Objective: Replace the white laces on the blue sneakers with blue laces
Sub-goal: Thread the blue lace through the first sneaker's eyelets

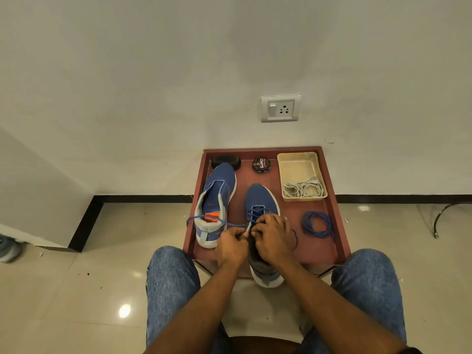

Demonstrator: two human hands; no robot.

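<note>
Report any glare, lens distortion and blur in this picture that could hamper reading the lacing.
Head view: bright glare spots lie on the glossy floor, away from the work. Wide-angle distortion bends the black skirting and splays the maroon tray. The right sneaker and its blue lace read sharply. The left hand and right hand hide the upper eyelets.

1. A reddish-brown, raised-rim counter stands against the wall, on a glossy tiled floor.
2. Along its far edge lie a black shoe brush, a round shoe-polish tin and a cream tray holding white laces.
3. One blue sneaker lies unlaced at the left; another in the middle overhangs the near edge.
4. A coiled blue lace lies at the right.
</note>
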